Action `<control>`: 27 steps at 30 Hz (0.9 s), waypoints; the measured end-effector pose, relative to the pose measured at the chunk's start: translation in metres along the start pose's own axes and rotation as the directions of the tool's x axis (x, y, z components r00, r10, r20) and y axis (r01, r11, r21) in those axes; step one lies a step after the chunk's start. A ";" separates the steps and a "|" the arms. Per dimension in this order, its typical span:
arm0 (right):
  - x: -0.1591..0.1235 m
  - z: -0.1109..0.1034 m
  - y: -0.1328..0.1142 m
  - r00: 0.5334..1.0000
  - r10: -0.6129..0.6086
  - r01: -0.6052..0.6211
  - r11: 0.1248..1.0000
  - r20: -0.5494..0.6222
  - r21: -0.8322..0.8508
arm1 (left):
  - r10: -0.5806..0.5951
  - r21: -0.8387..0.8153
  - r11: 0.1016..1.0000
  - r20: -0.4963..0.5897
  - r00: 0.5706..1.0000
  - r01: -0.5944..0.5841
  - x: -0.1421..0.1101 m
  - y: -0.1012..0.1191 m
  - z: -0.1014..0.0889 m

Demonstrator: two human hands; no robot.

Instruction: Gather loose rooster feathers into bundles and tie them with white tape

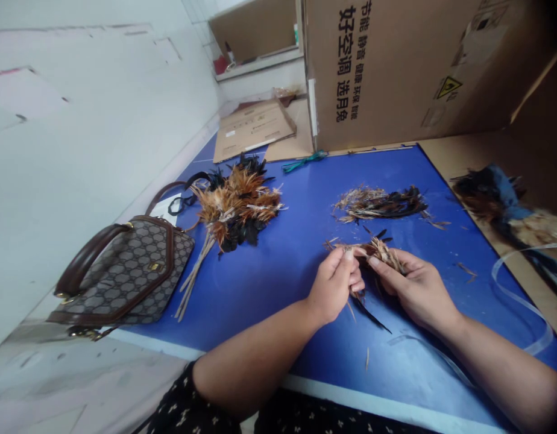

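Note:
My left hand [335, 283] is closed in a pinch on a thin feather, with a dark feather tip [371, 314] trailing out below it. My right hand [412, 283] is closed around a small bunch of brown and tan feathers [383, 250] held just above the blue table top [283, 265]. The two hands touch at the fingertips. A loose pile of dark and pale feathers [380, 204] lies beyond them. Further left lies a finished cluster of orange, brown and black feathers on thin sticks [236, 208].
A patterned brown handbag [125, 271] sits at the table's left edge. A large cardboard box [409, 66] stands at the back. More dark feathers [500, 202] and clear plastic strapping [527, 301] lie on cardboard at the right. A white wall runs along the left.

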State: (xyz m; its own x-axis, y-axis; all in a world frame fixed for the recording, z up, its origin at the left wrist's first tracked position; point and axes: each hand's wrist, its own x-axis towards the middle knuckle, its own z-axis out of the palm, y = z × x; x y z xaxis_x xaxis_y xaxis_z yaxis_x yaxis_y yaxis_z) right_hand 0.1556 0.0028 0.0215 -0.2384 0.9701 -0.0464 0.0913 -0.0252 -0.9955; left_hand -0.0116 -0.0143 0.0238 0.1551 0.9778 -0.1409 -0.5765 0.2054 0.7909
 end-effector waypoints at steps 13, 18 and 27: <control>-0.002 0.009 -0.010 0.995 0.074 -0.080 0.991 0.060 0.105 | 0.110 0.233 0.966 0.003 0.994 -0.108 0.001 -0.010 -0.006; -0.003 0.007 -0.007 0.992 0.096 -0.104 0.988 0.076 0.114 | 0.107 0.198 0.975 -0.003 0.994 -0.105 0.000 -0.009 -0.006; 0.001 0.006 -0.006 0.979 0.163 -0.198 0.893 0.121 0.403 | 0.170 0.150 0.978 -0.162 0.972 -0.146 0.007 -0.011 -0.010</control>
State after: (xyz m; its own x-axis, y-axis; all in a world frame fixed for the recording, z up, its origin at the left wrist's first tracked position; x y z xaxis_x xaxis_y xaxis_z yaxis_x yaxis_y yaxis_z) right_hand 0.1491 0.0029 0.0270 -0.3353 0.9167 -0.2172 -0.2610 -0.3119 -0.9135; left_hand -0.0122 -0.0090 0.0075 -0.0770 0.9921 -0.0988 -0.4665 0.0517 0.8830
